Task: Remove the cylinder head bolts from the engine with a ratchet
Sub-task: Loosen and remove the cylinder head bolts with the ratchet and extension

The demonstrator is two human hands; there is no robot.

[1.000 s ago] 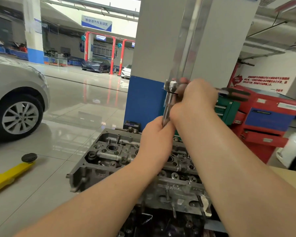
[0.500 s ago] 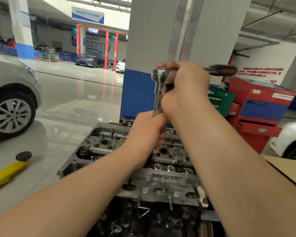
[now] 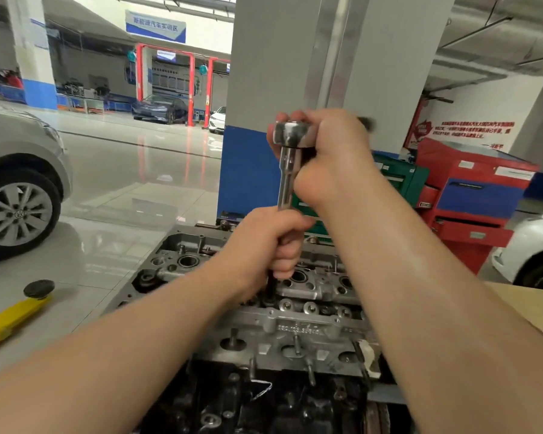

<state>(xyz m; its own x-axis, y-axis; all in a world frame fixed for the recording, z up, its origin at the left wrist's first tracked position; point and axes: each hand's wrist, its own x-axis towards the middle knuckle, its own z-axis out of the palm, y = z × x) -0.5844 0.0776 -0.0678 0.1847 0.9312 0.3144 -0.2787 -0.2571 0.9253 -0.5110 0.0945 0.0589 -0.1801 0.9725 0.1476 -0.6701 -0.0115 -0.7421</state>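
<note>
Polished chrome-steel ratchet with long bright extension (image 3: pixel 287 170): mirror-smooth, glossy. Grey cast-aluminium cylinder head (image 3: pixel 298 327): matt, rough-cast, machined bores shinier. Black engine block below (image 3: pixel 264 402): dull, greasy-looking metal. Pale tiled workshop floor (image 3: pixel 132 183): high gloss, reflective. Red painted sheet-metal tool cabinet (image 3: pixel 477 198): smooth, semi-gloss. Yellow painted metal lift arm (image 3: pixel 10 321), black matt rubber pad (image 3: pixel 39 288) on end. Tan counter (image 3: pixel 533 305): matt, wood-like.

We see a glossy tiled floor (image 3: pixel 132 170) carrying the engine (image 3: pixel 295 327); left of it lie 1 yellow lift arm (image 3: pixel 10 321) and a silver car's wheel (image 3: pixel 16 211).
</note>
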